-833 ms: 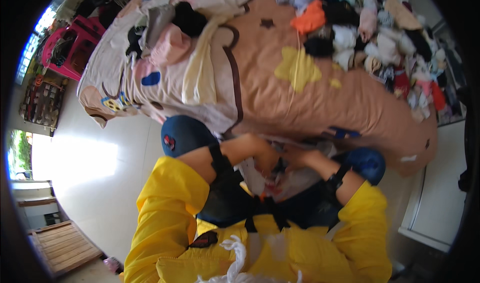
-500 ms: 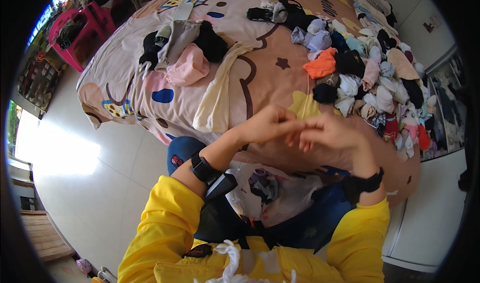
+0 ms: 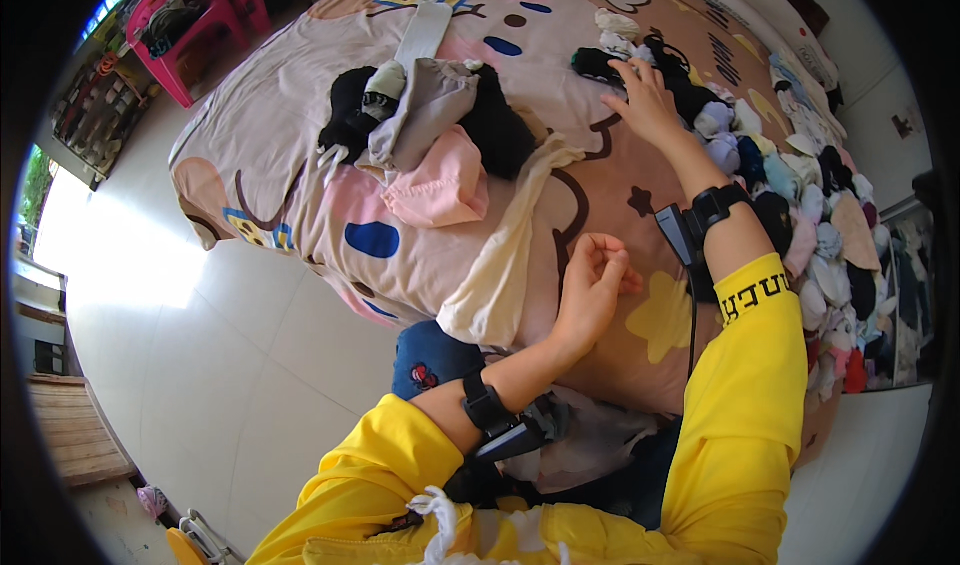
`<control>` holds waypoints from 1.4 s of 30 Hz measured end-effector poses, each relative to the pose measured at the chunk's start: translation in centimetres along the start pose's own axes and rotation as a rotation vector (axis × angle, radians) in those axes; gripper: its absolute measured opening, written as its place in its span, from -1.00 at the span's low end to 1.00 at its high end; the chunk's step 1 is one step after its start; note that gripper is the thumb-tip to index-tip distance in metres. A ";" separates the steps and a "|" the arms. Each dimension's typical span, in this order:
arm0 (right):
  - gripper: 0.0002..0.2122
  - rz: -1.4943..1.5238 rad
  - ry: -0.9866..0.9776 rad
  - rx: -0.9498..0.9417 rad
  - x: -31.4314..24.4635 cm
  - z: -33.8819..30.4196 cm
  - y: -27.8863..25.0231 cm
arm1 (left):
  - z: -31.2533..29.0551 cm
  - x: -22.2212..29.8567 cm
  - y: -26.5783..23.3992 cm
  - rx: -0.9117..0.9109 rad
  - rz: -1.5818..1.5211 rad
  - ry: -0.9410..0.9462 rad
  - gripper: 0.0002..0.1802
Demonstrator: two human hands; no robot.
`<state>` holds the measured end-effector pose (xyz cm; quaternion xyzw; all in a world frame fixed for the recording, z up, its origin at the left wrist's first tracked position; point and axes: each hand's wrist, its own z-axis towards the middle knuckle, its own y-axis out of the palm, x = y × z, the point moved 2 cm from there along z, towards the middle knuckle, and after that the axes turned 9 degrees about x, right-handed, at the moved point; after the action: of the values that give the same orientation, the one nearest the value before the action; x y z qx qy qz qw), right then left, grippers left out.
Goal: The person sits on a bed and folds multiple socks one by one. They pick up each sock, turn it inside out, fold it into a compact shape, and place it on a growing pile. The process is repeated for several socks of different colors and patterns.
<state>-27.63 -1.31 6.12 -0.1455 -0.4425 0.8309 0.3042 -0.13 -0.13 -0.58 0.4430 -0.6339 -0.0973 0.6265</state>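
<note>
the right hand (image 3: 648,100) reaches far across the bed (image 3: 300,155), fingers spread, touching a black sock (image 3: 598,63) beside the sock pile (image 3: 800,195). the left hand (image 3: 592,287) hovers nearer, fingertips pinched together, holding nothing visible.

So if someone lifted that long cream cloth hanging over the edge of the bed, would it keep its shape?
Probably not. The cream cloth drapes over the bed edge and follows its curve, so it looks floppy. It seems thin, likely light. It should slide rather than roll.
</note>
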 end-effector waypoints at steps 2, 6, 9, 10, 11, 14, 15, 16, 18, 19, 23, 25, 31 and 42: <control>-0.43 -0.111 0.000 0.049 -0.3 2.0 1.7 | 0.3 0.2 -0.3 -0.021 -0.050 -0.049 -0.87; -0.27 -0.390 0.116 0.080 1.4 5.1 4.5 | 0.6 0.2 -0.7 -0.089 -0.146 -0.100 -0.86; -0.10 -0.414 0.274 0.061 4.8 6.3 5.6 | 0.6 0.3 -0.8 -0.117 -0.202 -0.112 -0.86; -0.08 -0.301 0.342 0.032 5.9 6.5 6.1 | 0.6 0.3 -0.8 -0.114 -0.193 -0.117 -0.87; -0.11 -0.172 0.458 -0.046 7.0 6.6 6.9 | 0.5 0.4 -0.7 -0.123 -0.177 -0.123 -0.87; -0.22 0.025 0.462 -0.327 9.6 6.4 7.9 | 0.4 0.4 -0.7 -0.146 -0.238 -0.162 -0.87; -0.26 0.070 0.507 -0.342 10.3 5.9 7.8 | 0.4 0.5 -0.8 -0.143 -0.249 -0.139 -0.87; -0.28 0.091 0.481 -0.329 10.6 5.1 7.6 | 0.4 0.5 -0.8 -0.147 -0.257 -0.143 -0.88; -0.23 0.133 0.372 -0.279 10.8 3.7 6.2 | 0.4 0.4 -0.8 -0.166 -0.266 -0.143 -0.88; -0.21 0.117 0.374 -0.270 10.7 2.9 5.3 | 0.4 0.4 -0.8 -0.152 -0.241 -0.116 -0.88; -0.28 0.641 0.729 -0.197 10.6 -0.1 -2.9 | 0.6 0.1 -0.8 -0.125 -0.202 -0.090 -0.89; -0.47 0.887 0.741 -0.157 9.5 -0.4 -7.4 | 0.7 0.0 -0.8 -0.121 -0.217 -0.086 -0.89; -0.56 1.271 0.549 -0.322 0.6 -1.3 -15.2 | 0.9 0.0 -0.8 -0.114 -0.249 -0.115 -0.88; -0.55 0.408 -0.011 -0.269 -5.1 -0.3 -4.1 | 0.9 -0.4 -0.8 -0.132 -0.213 -0.083 -0.67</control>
<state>-21.99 -2.62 9.16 -0.2667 -0.5124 0.8094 0.1055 -0.61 -0.71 -1.59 0.4612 -0.6009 -0.2230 0.6136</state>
